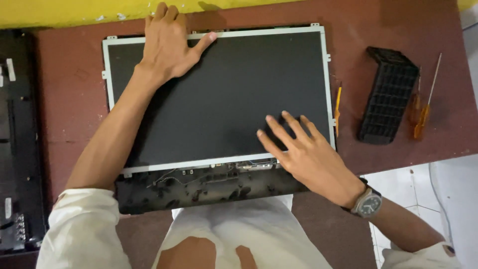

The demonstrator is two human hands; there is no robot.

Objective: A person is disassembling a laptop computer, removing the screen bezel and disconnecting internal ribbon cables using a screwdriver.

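Lying at the far left, a black plastic back cover (pixel 20 144) is cut off by the frame edge. On the brown table (pixel 69 84), the dark flat display panel in its silver metal frame (pixel 224 89) is already bared, with wiring exposed along its near edge. The left hand (pixel 167 42) is laid flat on the top rim, the right hand (pixel 303 149) spread open on the glass, neither one gripping. A black ribbed plastic piece (pixel 388 94) and orange-handled screwdrivers (pixel 423 112) are set aside. What lies under the panel is hidden.
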